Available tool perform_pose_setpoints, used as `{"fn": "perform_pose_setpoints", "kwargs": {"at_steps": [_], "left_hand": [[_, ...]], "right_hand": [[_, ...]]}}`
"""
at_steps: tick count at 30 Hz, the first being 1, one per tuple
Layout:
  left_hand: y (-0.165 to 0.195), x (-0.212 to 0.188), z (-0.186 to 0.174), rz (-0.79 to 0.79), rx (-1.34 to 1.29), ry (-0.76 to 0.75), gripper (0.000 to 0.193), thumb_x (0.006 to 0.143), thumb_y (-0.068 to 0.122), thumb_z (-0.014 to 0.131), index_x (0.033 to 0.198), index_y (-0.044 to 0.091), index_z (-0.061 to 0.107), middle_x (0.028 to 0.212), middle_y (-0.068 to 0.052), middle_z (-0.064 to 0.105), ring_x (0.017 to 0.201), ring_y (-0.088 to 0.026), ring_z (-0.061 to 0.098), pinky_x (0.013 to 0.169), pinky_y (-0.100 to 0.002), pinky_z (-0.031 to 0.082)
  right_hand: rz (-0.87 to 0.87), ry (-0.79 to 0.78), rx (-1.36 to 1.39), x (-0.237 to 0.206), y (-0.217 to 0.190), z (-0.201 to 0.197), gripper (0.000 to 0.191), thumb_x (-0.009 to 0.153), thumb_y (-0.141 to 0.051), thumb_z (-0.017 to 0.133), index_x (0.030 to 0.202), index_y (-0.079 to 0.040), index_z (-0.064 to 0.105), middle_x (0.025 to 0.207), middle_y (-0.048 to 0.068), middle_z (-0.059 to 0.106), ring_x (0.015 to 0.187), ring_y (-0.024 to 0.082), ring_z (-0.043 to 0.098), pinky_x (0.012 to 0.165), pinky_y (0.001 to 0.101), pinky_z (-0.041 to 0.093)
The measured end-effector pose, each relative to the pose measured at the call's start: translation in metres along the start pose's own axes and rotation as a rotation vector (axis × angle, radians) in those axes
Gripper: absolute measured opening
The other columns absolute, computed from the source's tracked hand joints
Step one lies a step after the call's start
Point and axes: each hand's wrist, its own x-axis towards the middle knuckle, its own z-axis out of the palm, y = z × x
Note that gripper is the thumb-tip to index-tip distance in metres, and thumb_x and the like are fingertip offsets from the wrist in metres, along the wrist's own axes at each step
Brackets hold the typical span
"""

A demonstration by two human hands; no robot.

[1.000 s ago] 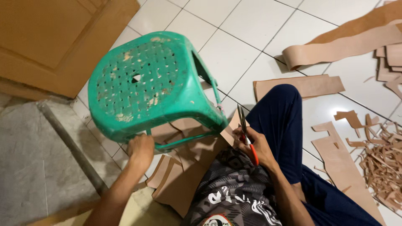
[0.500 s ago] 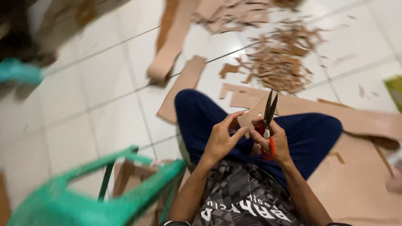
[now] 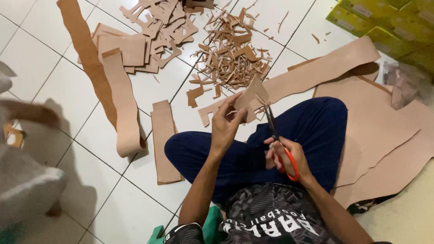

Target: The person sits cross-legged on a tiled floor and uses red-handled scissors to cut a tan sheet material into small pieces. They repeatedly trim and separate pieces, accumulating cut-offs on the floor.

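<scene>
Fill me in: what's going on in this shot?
A person sits cross-legged on a white tiled floor, cutting tan sheet material. The left hand holds a cut tan piece up, while the right hand works orange-handled scissors at its edge. A pile of offcuts, stacked cut shapes and long strips lie ahead; large sheets lie to the right.

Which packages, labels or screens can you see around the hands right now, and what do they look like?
Yellow-green cartons: stacked at the top right corner on the floor, rectangular, each with a small pale label on its face.
Clear plastic wrapping: just below the cartons, crumpled, greyish.
No screens or signs in view.
The left hand holds a tan cut piece; the right hand holds orange-handled scissors.
</scene>
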Motion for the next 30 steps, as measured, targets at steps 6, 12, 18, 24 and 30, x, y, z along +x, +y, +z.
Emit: {"fn": "perform_pose_setpoints", "kwargs": {"at_steps": [6,12,18,24,30], "left_hand": [[0.015,0.006,0.005,-0.065,0.075,0.032,0.048,0.098,0.01,0.069,0.144,0.005,0.057,0.1,-0.009,0.071,0.09,-0.016,0.074,0.076,-0.03,0.066],[0.027,0.011,0.016,-0.024,0.101,0.066,0.047,0.098,0.011,0.071,0.143,0.005,0.059,0.102,-0.01,0.07,0.092,-0.017,0.074,0.076,-0.03,0.067],[0.035,0.019,0.023,-0.084,0.17,0.086,0.049,0.097,0.013,0.071,0.144,0.006,0.058,0.099,-0.01,0.074,0.089,-0.017,0.075,0.075,-0.029,0.068],[0.042,0.027,0.029,-0.054,0.153,0.073,0.048,0.098,0.013,0.071,0.143,0.006,0.059,0.101,-0.012,0.075,0.091,-0.018,0.076,0.076,-0.031,0.067],[0.041,0.023,0.029,-0.107,0.163,0.077,0.049,0.096,0.013,0.071,0.143,0.006,0.059,0.098,-0.012,0.074,0.088,-0.017,0.076,0.071,-0.03,0.068]], "right_hand": [[-0.151,-0.106,-0.172,0.014,0.0,0.004,0.05,0.1,-0.046,0.057,0.121,-0.002,0.07,0.067,-0.003,0.057,0.056,0.003,0.054,0.049,0.0197,0.049],[-0.193,-0.236,-0.194,0.041,-0.022,-0.006,0.055,0.097,-0.05,0.061,0.124,-0.004,0.071,0.068,-0.004,0.058,0.057,0.004,0.054,0.05,0.0218,0.046],[-0.096,-0.264,-0.167,0.046,-0.035,-0.012,0.057,0.093,-0.052,0.061,0.123,-0.005,0.07,0.065,-0.004,0.057,0.054,0.004,0.054,0.046,0.0217,0.047],[-0.188,-0.227,-0.206,0.051,-0.042,-0.015,0.058,0.093,-0.053,0.061,0.12,-0.003,0.072,0.063,-0.004,0.059,0.053,0.005,0.055,0.048,0.0209,0.045],[-0.252,-0.183,-0.257,0.05,-0.037,-0.016,0.042,0.097,-0.044,0.065,0.104,-0.003,0.076,0.06,-0.004,0.062,0.055,0.003,0.056,0.048,0.0202,0.043]]}}
